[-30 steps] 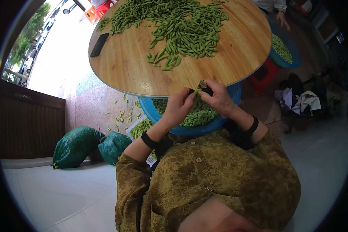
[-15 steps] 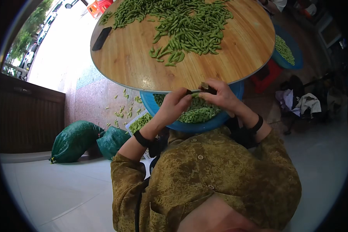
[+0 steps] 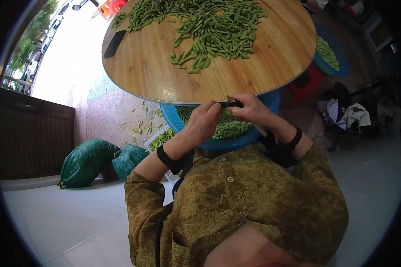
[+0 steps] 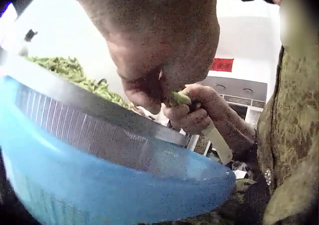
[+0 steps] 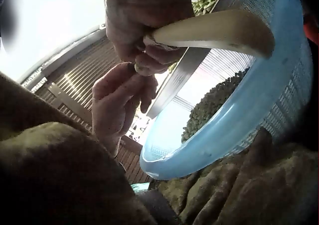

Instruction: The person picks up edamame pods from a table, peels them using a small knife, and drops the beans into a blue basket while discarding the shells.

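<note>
At the table's near edge, my two hands meet over a blue basket (image 3: 272, 104) that holds shelled green beans (image 3: 231, 130). My left hand (image 3: 202, 120) pinches a green bean pod (image 4: 180, 98), its curled fingers right at the right hand's fingertips. Gripped in my right hand (image 3: 255, 109) is a small tool with a long pale handle (image 5: 214, 31), which sticks out past the little-finger side. A dark piece with a narrow tip shows between the hands in the head view. Much of the pod is hidden by fingers.
A heap of bean pods (image 3: 218, 33) covers the far part of the round wooden table (image 3: 138, 66), with a dark flat object (image 3: 115, 43) at left. Green sacks (image 3: 89, 160) and a white crate (image 3: 153, 141) stand lower left. Another blue basin (image 3: 343, 58) is at right.
My left hand has turned knuckles-up and closed in toward the right hand. The pod that showed between them is now mostly covered. At upper right, another person's hand has left the view.
</note>
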The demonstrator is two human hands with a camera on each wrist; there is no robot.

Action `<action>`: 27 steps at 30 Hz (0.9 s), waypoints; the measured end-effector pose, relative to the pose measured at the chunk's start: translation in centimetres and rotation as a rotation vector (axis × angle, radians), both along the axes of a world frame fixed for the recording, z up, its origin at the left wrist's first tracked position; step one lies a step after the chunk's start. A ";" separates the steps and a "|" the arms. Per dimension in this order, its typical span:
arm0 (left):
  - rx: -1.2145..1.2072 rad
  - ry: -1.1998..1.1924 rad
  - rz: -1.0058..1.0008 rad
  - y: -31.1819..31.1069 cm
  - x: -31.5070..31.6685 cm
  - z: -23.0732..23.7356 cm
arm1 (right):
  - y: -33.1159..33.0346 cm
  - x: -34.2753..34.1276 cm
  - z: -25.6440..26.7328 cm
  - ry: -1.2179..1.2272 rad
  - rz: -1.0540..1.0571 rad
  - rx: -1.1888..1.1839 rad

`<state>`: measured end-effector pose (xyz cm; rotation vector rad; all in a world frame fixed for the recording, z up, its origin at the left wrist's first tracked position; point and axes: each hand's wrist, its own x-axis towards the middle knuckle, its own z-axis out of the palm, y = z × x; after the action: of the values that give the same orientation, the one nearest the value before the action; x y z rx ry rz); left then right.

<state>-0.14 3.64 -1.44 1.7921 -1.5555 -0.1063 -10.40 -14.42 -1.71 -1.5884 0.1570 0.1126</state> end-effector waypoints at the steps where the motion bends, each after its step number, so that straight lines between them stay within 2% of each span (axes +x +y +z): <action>1: 0.000 -0.001 -0.003 -0.1 0.0 -0.2 | 0.1 0.0 0.1 -0.012 -0.026 -0.010; 5: -0.067 -0.007 -0.007 -0.7 0.5 -1.2 | 0.1 0.1 -0.5 -0.016 -0.035 0.043; 11: -0.186 -0.108 -0.016 -1.2 0.5 -1.2 | -0.7 -0.2 -0.9 0.119 -0.062 0.245; 13: -0.195 -0.123 -0.009 -1.1 0.3 -1.3 | -0.7 -0.4 -1.3 0.126 -0.090 0.420; 15: -0.207 -0.141 0.025 -1.2 0.1 -1.5 | -0.7 -0.3 -1.2 0.134 -0.081 0.478; 22: -0.331 -0.025 0.106 -1.9 -0.9 -1.6 | -1.1 -0.2 -1.0 0.239 -0.028 0.770; 23: -0.302 0.043 0.122 -1.9 -1.1 -1.7 | -1.0 -0.2 -1.1 0.241 -0.027 0.769; 25: -0.275 0.110 0.140 -1.9 -1.1 -1.9 | -0.8 -0.4 -1.2 0.194 -0.039 0.602; 26: -0.186 0.175 0.157 -1.8 -1.0 -2.3 | -0.8 -0.4 -1.2 0.196 -0.037 0.602; 27: -0.094 0.241 0.173 -1.7 -1.0 -2.3 | -0.8 -0.5 -1.2 0.187 -0.011 0.394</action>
<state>-1.16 1.96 -3.79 1.7610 -1.2127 -0.1568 -10.88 -15.22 -2.89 -1.1824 0.2719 0.2680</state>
